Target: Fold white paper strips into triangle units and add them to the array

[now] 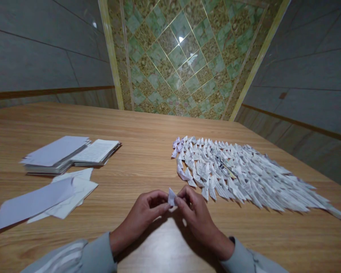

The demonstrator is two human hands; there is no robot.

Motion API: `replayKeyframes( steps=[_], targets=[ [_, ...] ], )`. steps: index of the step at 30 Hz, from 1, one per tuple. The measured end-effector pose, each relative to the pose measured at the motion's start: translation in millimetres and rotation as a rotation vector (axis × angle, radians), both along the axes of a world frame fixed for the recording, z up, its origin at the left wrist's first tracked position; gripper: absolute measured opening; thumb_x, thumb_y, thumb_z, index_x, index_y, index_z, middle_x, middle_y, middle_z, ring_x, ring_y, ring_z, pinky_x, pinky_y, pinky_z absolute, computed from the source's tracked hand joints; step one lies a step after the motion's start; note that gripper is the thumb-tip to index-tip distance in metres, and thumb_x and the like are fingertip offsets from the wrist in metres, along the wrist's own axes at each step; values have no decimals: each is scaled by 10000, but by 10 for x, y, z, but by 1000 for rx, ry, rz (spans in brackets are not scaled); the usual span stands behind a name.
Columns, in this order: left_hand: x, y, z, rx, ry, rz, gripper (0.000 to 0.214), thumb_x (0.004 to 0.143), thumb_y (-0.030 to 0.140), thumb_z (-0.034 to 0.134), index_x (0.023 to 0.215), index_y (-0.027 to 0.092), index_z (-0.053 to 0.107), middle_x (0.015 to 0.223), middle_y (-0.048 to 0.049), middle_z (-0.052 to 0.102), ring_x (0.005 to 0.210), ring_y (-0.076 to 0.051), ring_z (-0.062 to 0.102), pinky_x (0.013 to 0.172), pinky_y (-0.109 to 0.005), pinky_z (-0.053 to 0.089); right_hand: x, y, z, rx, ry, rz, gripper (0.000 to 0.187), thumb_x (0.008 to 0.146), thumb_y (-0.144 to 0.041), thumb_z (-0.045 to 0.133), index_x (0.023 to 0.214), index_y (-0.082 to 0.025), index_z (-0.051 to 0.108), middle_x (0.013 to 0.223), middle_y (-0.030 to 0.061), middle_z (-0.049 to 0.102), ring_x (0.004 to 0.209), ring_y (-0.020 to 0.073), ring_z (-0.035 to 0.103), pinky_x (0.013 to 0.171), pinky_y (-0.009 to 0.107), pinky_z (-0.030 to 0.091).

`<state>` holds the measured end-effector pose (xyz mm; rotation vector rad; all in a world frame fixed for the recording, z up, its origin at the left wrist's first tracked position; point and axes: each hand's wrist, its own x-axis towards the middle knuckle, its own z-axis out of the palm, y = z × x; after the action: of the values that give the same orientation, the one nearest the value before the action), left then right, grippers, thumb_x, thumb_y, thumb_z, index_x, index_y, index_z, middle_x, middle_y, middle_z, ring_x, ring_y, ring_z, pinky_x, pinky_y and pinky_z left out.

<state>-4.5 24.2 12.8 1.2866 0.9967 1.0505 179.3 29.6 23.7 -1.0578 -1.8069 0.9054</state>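
Observation:
A small folded white paper piece [171, 196] with a pointed top is pinched between both hands, just above the near part of the table. My left hand [149, 206] grips its left side between thumb and fingers. On the other side, my right hand [193, 208] closes thumb and fingertips on its right edge. Fingertips hide the lower part of the piece. Beyond and to the right lie many similar folded paper pieces [224, 167], set out in close rows with their points sticking up.
On the left of the wooden table [142, 151] sit a stack of white paper sheets [59, 149] and a smaller stack of printed sheets [98, 151]. Nearer, several loose sheets [42, 199] overlap. A tiled wall panel [179, 57] stands behind the table.

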Motion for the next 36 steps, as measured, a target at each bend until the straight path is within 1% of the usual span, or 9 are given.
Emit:
replayKeyframes(
  steps=[4, 10, 13, 16, 19, 22, 26, 30, 36],
  targets=[
    [-12, 12, -1, 20, -11, 22, 148, 783, 285, 749, 760, 140, 770, 697, -40, 710, 659, -159, 604, 647, -265, 467, -6, -1, 10, -12, 23, 9, 215, 924, -309, 526, 739, -198, 519, 679, -20, 533, 626, 140, 476, 577, 251, 343],
    [-17, 6, 17, 68, -2, 12, 155, 796, 293, 720, 794, 146, 770, 727, -46, 706, 669, -168, 600, 652, -276, 473, 9, -1, 10, -22, 35, 49, 191, 906, -312, 566, 759, -190, 562, 640, -37, 534, 587, 127, 473, 554, 238, 343],
    [-14, 13, 22, 89, 20, 32, 156, 804, 292, 709, 770, 146, 748, 728, -50, 699, 672, -174, 606, 650, -281, 479, 8, 10, -4, -9, 44, 24, 198, 898, -316, 575, 746, -190, 564, 641, -32, 539, 592, 131, 485, 545, 237, 338],
    [-13, -9, 32, 116, 45, 94, 138, 840, 296, 679, 870, 169, 724, 744, -34, 688, 680, -180, 613, 639, -278, 480, 4, 19, -24, 5, 62, -35, 211, 924, -331, 544, 763, -194, 553, 638, -37, 522, 576, 129, 484, 528, 236, 330],
    [12, -88, 58, 162, 91, 144, 103, 865, 285, 672, 904, 195, 703, 800, -35, 699, 758, -198, 638, 699, -285, 484, -4, 11, -55, 32, 74, -95, 188, 938, -326, 522, 804, -196, 549, 617, -55, 481, 542, 122, 457, 515, 235, 315],
    [66, -182, 83, 197, 162, 90, 100, 888, 282, 662, 911, 198, 711, 894, -59, 731, 862, -225, 669, 788, -304, 486, -24, -23, -90, 84, 49, -108, 144, 929, -292, 518, 829, -194, 552, 616, -55, 481, 528, 121, 449, 508, 237, 307],
    [111, -218, 67, 92, 67, 20, 146, 909, 327, 644, 938, 189, 682, 911, -61, 716, 855, -223, 666, 763, -301, 496, -58, -87, -96, 132, -23, -7, 61, 929, -230, 506, 897, -192, 541, 671, -29, 555, 561, 126, 494, 532, 237, 340],
    [96, -173, 14, 33, -3, 81, 230, 867, 394, 692, 810, 174, 652, 745, -13, 637, 722, -176, 585, 672, -268, 458, -59, -120, -53, 93, -23, 121, 79, 968, -237, 478, 945, -196, 541, 737, 2, 620, 637, 142, 544, 602, 249, 395],
    [87, -145, 3, -28, -79, 98, 253, 814, 410, 757, 824, 185, 643, 772, -12, 653, 758, -181, 600, 695, -269, 471, -19, -106, -58, 28, -41, 137, 140, 1000, -266, 446, 1022, -192, 563, 780, 13, 630, 689, 155, 557, 650, 269, 396]
  ],
)
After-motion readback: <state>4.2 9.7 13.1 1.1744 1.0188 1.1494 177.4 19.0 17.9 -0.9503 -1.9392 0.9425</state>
